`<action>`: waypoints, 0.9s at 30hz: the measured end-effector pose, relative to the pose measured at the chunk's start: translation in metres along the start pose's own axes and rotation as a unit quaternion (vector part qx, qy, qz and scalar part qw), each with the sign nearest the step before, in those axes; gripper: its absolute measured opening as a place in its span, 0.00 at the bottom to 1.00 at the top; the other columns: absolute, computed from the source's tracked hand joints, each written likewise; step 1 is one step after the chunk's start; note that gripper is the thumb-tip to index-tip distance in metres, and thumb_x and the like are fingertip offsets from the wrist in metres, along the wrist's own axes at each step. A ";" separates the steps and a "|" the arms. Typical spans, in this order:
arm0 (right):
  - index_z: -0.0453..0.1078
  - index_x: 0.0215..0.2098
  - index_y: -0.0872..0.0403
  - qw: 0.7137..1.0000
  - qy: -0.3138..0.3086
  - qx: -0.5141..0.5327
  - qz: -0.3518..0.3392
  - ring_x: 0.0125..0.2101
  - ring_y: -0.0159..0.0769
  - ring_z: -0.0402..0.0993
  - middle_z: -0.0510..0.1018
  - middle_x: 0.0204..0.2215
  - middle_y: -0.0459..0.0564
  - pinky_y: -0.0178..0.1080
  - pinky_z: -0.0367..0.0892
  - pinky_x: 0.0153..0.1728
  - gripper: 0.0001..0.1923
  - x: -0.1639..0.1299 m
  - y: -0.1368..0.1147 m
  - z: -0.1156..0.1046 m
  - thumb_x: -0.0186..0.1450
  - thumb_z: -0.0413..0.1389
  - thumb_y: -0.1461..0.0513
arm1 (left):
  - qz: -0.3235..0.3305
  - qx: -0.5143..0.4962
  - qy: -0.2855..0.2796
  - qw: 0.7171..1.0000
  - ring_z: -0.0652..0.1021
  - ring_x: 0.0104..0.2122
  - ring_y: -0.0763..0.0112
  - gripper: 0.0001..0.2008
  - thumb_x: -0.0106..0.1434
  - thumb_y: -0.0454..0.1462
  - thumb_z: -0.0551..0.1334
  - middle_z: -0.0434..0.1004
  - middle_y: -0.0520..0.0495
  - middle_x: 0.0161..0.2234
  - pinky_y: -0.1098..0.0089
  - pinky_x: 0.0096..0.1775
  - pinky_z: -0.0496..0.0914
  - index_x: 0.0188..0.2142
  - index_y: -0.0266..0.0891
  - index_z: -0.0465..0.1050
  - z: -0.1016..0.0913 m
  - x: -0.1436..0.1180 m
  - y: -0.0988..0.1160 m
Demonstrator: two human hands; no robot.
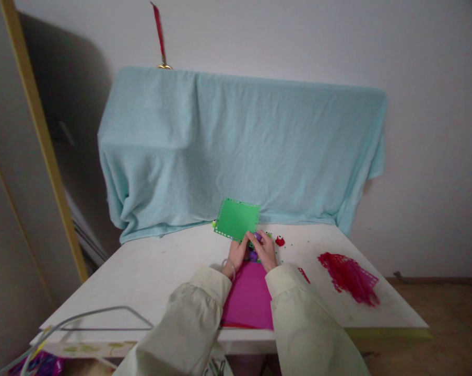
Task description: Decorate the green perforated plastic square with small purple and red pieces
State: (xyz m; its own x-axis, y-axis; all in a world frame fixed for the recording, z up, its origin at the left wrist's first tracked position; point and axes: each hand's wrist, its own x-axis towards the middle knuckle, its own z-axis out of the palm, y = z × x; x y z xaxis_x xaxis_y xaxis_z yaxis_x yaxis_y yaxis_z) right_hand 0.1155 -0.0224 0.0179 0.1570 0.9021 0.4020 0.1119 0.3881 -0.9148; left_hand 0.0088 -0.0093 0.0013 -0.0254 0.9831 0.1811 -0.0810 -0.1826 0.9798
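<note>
left hand (236,255) – green sheet (237,219) | right hand (266,249) – purple piece (257,236)

A white table (150,271) carries everything, its top scuffed and speckled. A magenta sheet (248,297) lies flat at the near edge, in the middle. Just beyond it, toward the far side, a green sheet with a punched border (236,218) sits tilted up from the surface. To its right lies a small red piece (280,241), and farther right a heap of red cut scraps (349,277). A pale blue cloth (239,151) drapes down onto the far edge. Tiny bits, perhaps punchings, dot the top.
</note>
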 end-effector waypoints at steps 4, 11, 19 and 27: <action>0.64 0.26 0.53 1.000 0.001 0.001 0.008 0.21 0.30 0.55 0.61 0.19 0.41 0.33 0.52 0.21 0.19 0.000 -0.001 0.001 0.57 0.59 0.47 | 0.027 0.010 0.028 0.999 0.75 0.31 0.67 0.24 0.58 0.55 0.58 0.77 0.46 0.31 0.65 0.39 0.69 0.38 0.36 0.73 -0.003 0.003 -0.005; 0.64 0.24 0.53 0.999 -0.007 0.017 0.034 0.21 0.28 0.54 0.60 0.19 0.40 0.32 0.51 0.21 0.20 0.000 -0.001 0.003 0.54 0.61 0.47 | -0.016 0.018 0.082 0.996 0.76 0.40 0.61 0.21 0.54 0.54 0.62 0.79 0.44 0.32 0.61 0.48 0.67 0.35 0.39 0.75 -0.004 0.003 -0.004; 0.62 0.23 0.53 0.997 -0.017 0.053 0.058 0.21 0.29 0.56 0.61 0.18 0.39 0.32 0.52 0.21 0.22 -0.002 -0.012 0.003 0.51 0.62 0.45 | 0.060 0.046 0.046 0.996 0.74 0.49 0.60 0.19 0.58 0.52 0.59 0.79 0.43 0.37 0.58 0.58 0.59 0.38 0.40 0.75 -0.008 0.003 -0.001; 0.63 0.22 0.52 0.996 -0.012 0.056 0.064 0.21 0.31 0.59 0.63 0.17 0.42 0.34 0.54 0.20 0.23 -0.003 -0.027 0.001 0.52 0.60 0.43 | 0.077 0.015 0.031 0.996 0.75 0.44 0.61 0.17 0.60 0.48 0.60 0.79 0.44 0.35 0.60 0.55 0.62 0.41 0.39 0.75 -0.006 0.001 0.003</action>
State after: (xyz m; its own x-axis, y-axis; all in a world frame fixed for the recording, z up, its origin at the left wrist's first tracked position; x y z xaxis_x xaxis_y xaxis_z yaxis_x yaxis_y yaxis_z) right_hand 0.1105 -0.0357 0.0410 0.1387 0.9495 0.2815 -0.0186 0.2867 -0.9578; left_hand 0.0025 -0.0084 0.0036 -0.0969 0.9409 0.3245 -0.0417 -0.3296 0.9432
